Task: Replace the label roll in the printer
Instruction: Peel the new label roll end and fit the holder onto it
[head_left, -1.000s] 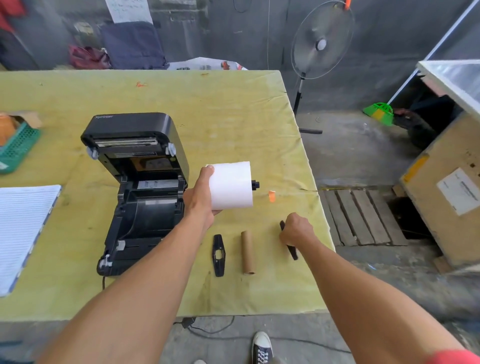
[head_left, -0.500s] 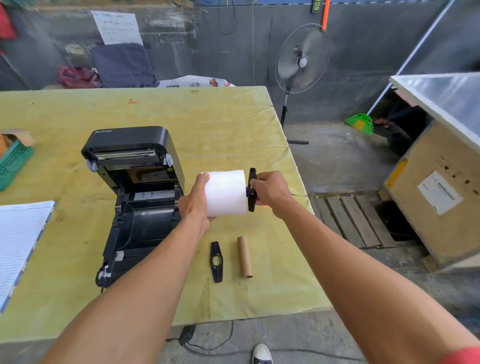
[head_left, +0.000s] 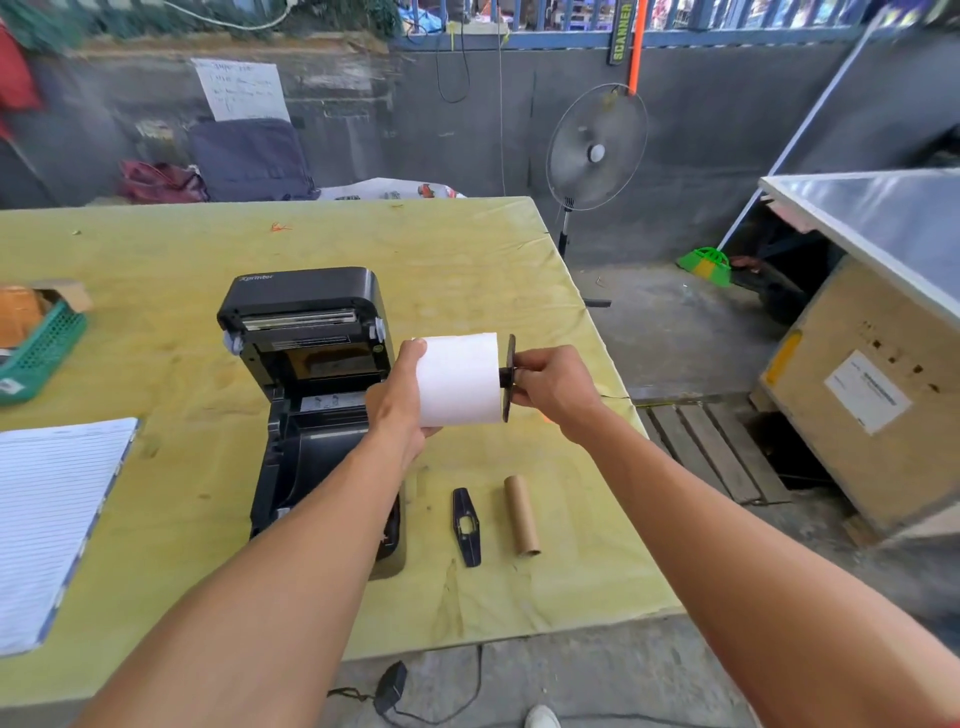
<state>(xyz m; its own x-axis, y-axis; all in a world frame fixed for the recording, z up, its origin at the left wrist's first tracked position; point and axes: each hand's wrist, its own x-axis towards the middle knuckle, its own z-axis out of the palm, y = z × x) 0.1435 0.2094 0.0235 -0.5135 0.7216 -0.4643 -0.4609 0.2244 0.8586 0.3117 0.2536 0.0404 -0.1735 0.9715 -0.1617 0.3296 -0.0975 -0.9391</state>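
Open printer (head_left: 311, 415) bay below; loose guide (head_left: 466, 526) and core (head_left: 521, 514) beside it

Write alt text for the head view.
The left hand holds a white label roll while the right hand pinches a black guide plate at its spindle end. The printer stands open behind; another guide plate and a cardboard core lie on the yellow table.

The printer (head_left: 306, 306) bore "Xprinter" on its lid. A hanging tag (head_left: 621, 32) read "SCANNER". Handwriting on the wall sheet (head_left: 241, 89) and print on the crate label (head_left: 866, 391) were too blurred to read.
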